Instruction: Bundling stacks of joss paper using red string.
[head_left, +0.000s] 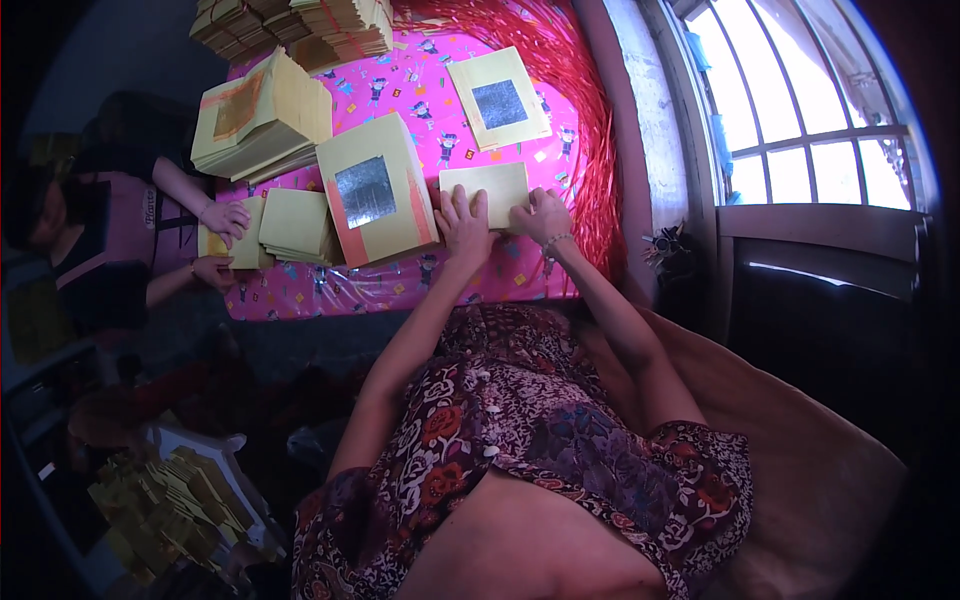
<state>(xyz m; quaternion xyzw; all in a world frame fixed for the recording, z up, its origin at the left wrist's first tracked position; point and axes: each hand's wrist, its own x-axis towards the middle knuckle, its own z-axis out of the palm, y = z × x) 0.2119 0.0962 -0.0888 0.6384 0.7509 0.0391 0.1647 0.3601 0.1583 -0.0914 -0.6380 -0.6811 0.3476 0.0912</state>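
A pale yellow piece of paper (500,183) lies on the table in front of me, its plain side up; whether it is one folded sheet or several, I cannot tell. Across its left part rests my left hand (465,220), open, fingers stretched out. At its lower right corner my right hand (543,216) is closed in a pinch on the edge. Just left is a thick stack of yellow joss paper (400,160) with a silver foil square on top. Farther off lies a yellow sheet with a silver square (520,130).
Red plastic strands (590,150) run along the pink patterned table's (430,75) right edge. Tall paper stacks (290,100) and tied bundles (340,25) stand at the far left. A co-worker's hands (226,222) touch yellow paper at left. A barred window (800,110) is at right.
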